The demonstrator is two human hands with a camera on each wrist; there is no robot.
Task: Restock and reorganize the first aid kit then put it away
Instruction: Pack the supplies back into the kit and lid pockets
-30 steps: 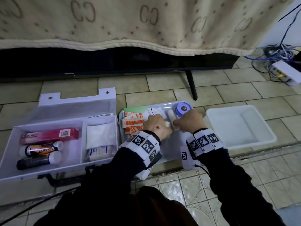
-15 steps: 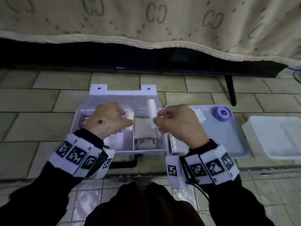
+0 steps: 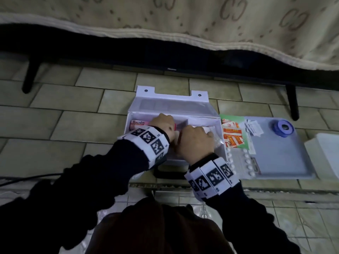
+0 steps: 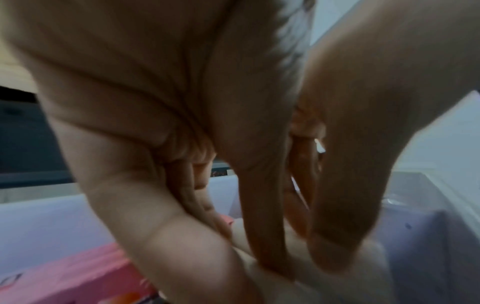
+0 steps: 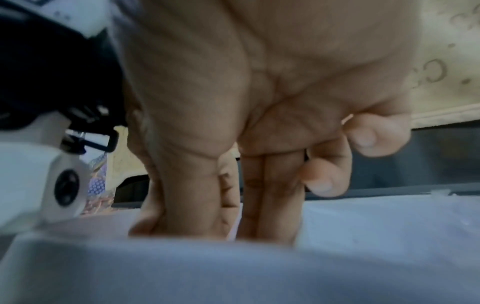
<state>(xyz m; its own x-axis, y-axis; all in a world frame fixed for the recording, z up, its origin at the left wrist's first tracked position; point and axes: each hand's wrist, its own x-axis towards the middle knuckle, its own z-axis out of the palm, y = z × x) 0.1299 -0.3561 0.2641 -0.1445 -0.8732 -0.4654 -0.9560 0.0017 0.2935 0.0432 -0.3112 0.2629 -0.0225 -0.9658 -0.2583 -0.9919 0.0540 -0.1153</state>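
Left hand (image 3: 163,123): inside the white first aid kit (image 3: 222,142), in the left compartment, fingers pointing down onto a pale roll (image 4: 262,267); thumb and fingers curled around it, seen in the left wrist view, blurred.
Right hand (image 3: 196,140): inside the same kit, just right of the left hand, at the middle divider; thumb and two fingers reach straight down behind the front wall, two other fingers bent; what is under the fingertips is hidden, so cannot tell if gripping anything.
First aid kit: open on the tiled floor (image 3: 73,125), lid (image 3: 172,105) leaning back, black handle (image 3: 170,174) at the near side, below both wrists.
Pink Bacidin box (image 3: 138,123): in the left compartment, just left of the left hand, lying flat along the back wall.
Grey tray (image 3: 282,162): touching the kit, right of the right hand.
On tray: orange-white plaster packets (image 3: 232,136) and blister strip of pills (image 3: 242,162) near the right hand; blue tape roll (image 3: 282,128) farther right.
White tub (image 3: 322,156): beyond the tray, well apart from both hands.
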